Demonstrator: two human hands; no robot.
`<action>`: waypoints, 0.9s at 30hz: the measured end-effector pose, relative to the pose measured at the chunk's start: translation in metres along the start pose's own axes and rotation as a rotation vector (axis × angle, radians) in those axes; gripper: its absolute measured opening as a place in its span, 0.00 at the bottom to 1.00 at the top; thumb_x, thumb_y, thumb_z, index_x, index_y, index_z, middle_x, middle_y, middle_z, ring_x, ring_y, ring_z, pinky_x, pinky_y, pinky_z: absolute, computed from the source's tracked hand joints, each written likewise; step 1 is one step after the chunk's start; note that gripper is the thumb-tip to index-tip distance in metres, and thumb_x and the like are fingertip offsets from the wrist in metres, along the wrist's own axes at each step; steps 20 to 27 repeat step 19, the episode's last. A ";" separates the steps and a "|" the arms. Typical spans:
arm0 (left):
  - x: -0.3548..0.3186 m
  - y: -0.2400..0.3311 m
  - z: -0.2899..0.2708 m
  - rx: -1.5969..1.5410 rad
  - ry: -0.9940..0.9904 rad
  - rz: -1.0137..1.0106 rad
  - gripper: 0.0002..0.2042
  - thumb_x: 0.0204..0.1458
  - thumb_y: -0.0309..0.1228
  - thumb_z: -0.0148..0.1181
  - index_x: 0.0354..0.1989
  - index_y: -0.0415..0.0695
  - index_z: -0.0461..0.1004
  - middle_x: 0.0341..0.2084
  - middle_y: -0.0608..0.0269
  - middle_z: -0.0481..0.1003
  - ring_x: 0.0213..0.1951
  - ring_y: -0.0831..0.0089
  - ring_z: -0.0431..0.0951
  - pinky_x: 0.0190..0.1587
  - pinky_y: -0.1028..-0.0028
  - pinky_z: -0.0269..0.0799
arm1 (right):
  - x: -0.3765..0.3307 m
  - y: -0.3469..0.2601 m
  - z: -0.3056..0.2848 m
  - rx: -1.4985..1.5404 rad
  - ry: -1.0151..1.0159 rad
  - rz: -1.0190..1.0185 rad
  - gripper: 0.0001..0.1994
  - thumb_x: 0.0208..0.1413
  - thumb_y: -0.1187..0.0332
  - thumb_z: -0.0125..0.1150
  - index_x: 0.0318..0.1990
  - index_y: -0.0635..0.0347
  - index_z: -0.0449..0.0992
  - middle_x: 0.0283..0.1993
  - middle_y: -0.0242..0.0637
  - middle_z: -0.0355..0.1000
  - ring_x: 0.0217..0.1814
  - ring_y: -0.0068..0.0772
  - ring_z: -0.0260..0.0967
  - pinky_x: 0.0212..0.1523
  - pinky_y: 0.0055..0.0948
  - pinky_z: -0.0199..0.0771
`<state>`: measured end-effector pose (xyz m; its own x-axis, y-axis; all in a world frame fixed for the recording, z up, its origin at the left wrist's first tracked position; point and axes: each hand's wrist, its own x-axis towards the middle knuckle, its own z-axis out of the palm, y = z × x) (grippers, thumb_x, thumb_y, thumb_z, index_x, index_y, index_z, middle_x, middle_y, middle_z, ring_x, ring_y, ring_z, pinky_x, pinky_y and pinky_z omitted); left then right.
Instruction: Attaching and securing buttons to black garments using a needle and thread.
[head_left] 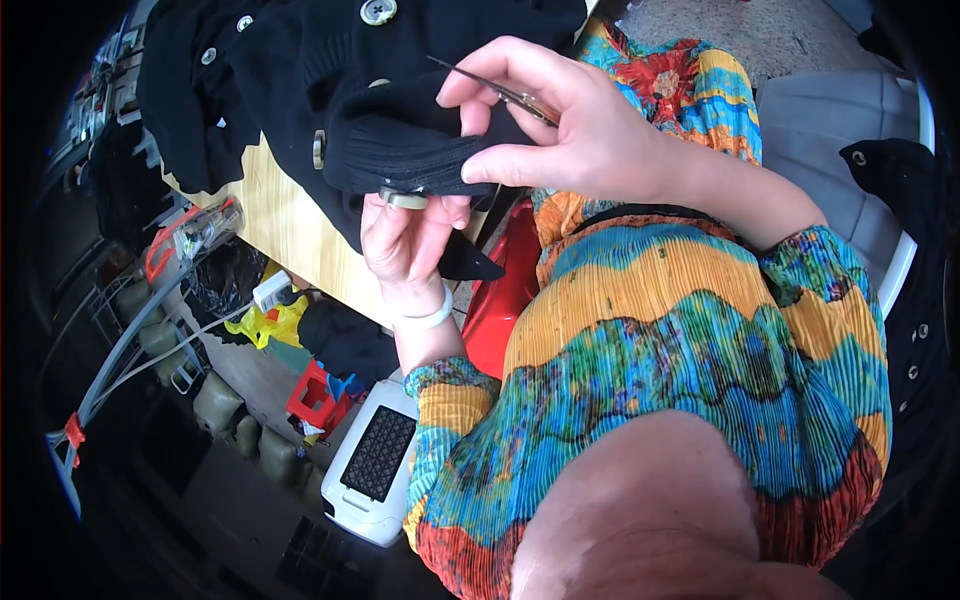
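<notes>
A black knitted cardigan with large pale buttons is held up in front of me. My left hand grips its ribbed edge from below, fingers beside a pale button. My right hand has its thumb on the same ribbed band, close to the cloth's right end. In that hand lie slim dark thread snips, their point toward the upper left; whether the blades are together I cannot tell. Another button sits farther left on the cardigan. The fingertips behind the cloth are partly hidden.
More black knitwear covers the wooden table. Below it are a red plastic basket, a yellow bag and a white box with a dark mesh panel. A red stool shows beside my lap; grey cloth lies at right.
</notes>
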<state>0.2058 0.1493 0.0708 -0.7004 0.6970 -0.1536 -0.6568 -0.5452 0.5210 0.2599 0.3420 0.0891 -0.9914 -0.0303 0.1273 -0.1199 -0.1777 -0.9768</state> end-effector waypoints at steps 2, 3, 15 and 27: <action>0.000 0.001 -0.003 0.028 0.019 -0.012 0.19 0.45 0.31 0.57 0.43 0.33 0.66 0.36 0.44 0.71 0.32 0.57 0.73 0.28 0.69 0.70 | 0.000 0.001 -0.001 -0.096 0.018 -0.054 0.21 0.41 0.74 0.63 0.46 0.62 0.64 0.37 0.28 0.66 0.20 0.06 0.47 0.20 0.10 0.48; 0.001 0.002 -0.004 0.057 0.037 -0.022 0.19 0.45 0.31 0.58 0.43 0.33 0.66 0.36 0.44 0.71 0.32 0.57 0.73 0.28 0.68 0.70 | 0.001 0.001 -0.002 -0.146 0.025 -0.100 0.22 0.41 0.74 0.63 0.46 0.62 0.64 0.38 0.30 0.66 0.22 0.07 0.52 0.21 0.11 0.53; 0.013 -0.007 0.010 0.548 0.112 -0.018 0.07 0.48 0.23 0.51 0.36 0.35 0.71 0.30 0.59 0.73 0.27 0.75 0.72 0.33 0.78 0.69 | 0.007 0.017 -0.009 -0.456 -0.021 -0.297 0.17 0.38 0.75 0.63 0.39 0.62 0.70 0.34 0.36 0.68 0.34 0.30 0.68 0.33 0.23 0.69; -0.007 0.008 0.000 0.818 0.078 -0.058 0.07 0.50 0.23 0.48 0.36 0.35 0.71 0.30 0.56 0.74 0.33 0.75 0.74 0.38 0.79 0.68 | -0.002 0.021 -0.041 -0.221 -0.232 -0.012 0.09 0.43 0.74 0.61 0.35 0.58 0.73 0.30 0.31 0.72 0.36 0.32 0.72 0.40 0.25 0.71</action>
